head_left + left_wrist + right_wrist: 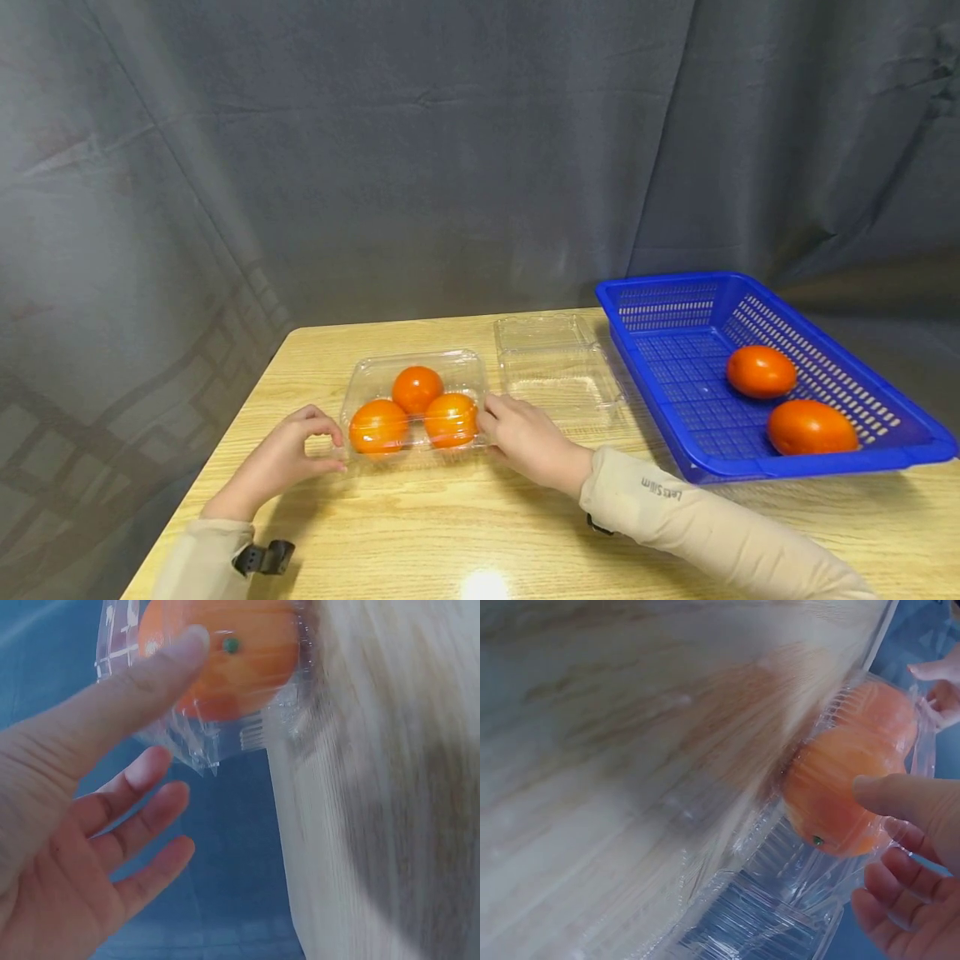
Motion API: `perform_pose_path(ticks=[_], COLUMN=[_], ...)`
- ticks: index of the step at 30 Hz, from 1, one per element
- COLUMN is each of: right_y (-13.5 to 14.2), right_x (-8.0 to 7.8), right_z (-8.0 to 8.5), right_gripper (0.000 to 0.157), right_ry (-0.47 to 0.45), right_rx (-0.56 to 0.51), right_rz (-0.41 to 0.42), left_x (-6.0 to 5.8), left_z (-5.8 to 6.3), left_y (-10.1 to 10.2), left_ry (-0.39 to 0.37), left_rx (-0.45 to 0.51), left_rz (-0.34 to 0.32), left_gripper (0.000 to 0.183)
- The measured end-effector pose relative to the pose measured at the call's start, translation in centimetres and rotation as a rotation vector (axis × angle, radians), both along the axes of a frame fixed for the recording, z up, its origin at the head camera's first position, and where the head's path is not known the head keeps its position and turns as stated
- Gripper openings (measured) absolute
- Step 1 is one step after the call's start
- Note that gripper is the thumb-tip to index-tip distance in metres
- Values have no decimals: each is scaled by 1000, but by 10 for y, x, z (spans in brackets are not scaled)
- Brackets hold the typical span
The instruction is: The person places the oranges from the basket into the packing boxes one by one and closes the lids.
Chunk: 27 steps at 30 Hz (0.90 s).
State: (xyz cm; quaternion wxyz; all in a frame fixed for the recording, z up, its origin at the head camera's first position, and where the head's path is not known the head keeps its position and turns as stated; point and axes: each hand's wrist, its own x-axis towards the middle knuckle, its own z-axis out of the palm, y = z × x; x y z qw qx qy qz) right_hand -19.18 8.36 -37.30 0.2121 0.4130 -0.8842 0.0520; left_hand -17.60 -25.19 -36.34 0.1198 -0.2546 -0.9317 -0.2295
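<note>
A clear plastic clamshell box (465, 360) with its lid over three orange round fruits sits on the table. One fruit (378, 427) is at front left, another (451, 420) at front right, and the third (417, 390) behind them. At the box's left front corner is my left hand (288, 454), thumb and fingers parted in a C shape, fingertips right at the plastic. My right hand (531, 437) grips the right side, its thumb (892, 795) across the front and fingers behind. A green stem mark shows on a fruit (247, 682) in the left wrist view.
Another clear clamshell box (558, 375) stands open-lidded behind my right hand. To the right, a blue plastic basket (678, 433) holds two orange fruits (761, 372). A grey curtain (450, 167) hangs behind the wooden table (420, 533).
</note>
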Motion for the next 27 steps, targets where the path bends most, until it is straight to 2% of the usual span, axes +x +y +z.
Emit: perform_pose_path(ticks=[5, 9, 19, 27], right_y=[-1, -2, -3, -4], right_x=[1, 1, 1, 1], right_z=[-2, -3, -6, -8], right_gripper=[24, 22, 13, 16], right_ry=[96, 134, 208, 245], right_rx=[36, 46, 52, 54], right_rz=[-12, -19, -14, -9], left_x=[3, 3, 3, 3], left_z=[0, -1, -3, -5], left_y=[4, 6, 9, 9], left_ry=[120, 189, 264, 367], left_rx=[-61, -79, -145, -217], left_rz=[2, -4, 23, 9], left_gripper=[37, 39, 40, 47])
